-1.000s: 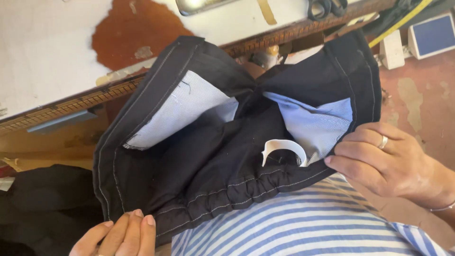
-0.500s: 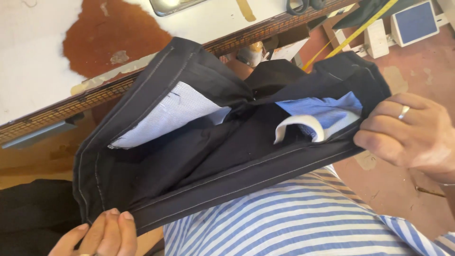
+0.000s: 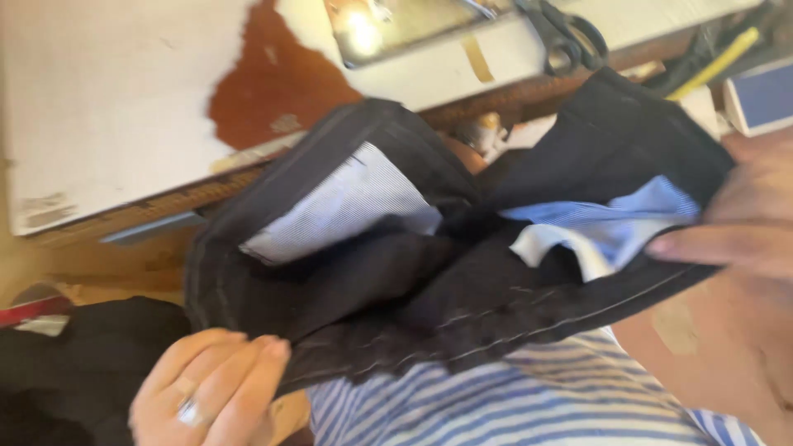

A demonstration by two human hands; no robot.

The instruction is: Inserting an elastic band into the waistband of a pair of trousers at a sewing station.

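While the white worktable [image 3: 107, 107] fills the frame from nine to twelve o'clock, its paint worn through to a brown patch [image 3: 273, 91], the largest thing in hand is a pair of black trousers [image 3: 396, 281], turned inside out and held open at the waistband across the middle of the view, above the person's lap. Next in size is the blue-and-white striped shirt [image 3: 496, 405] at six o'clock, then a heap of dark cloth [image 3: 66, 372] at eight o'clock. Inside the trousers, two pale striped pocket linings show: one [image 3: 347, 206] near the centre, another [image 3: 611, 223] at three o'clock, with a small white label [image 3: 562, 248] beside it.

At seven o'clock, the left hand [image 3: 206, 388], wearing a ring, curls its fingers over the lower waistband edge and pinches it. At three o'clock the right hand [image 3: 735, 231] is blurred; its fingers lie along the far end of the waistband and appear to grip it, though the thumb is hidden.

Black scissors [image 3: 570, 37] lie on the table at one o'clock, a yellow cable [image 3: 710, 62] and a blue box [image 3: 764, 95] at two o'clock.

I judge the trousers soft, limp and light, sagging wherever unsupported, and neither slippery nor fragile. The stitched waistband is the firmest part, so holding it at two well-separated points should keep the opening spread.
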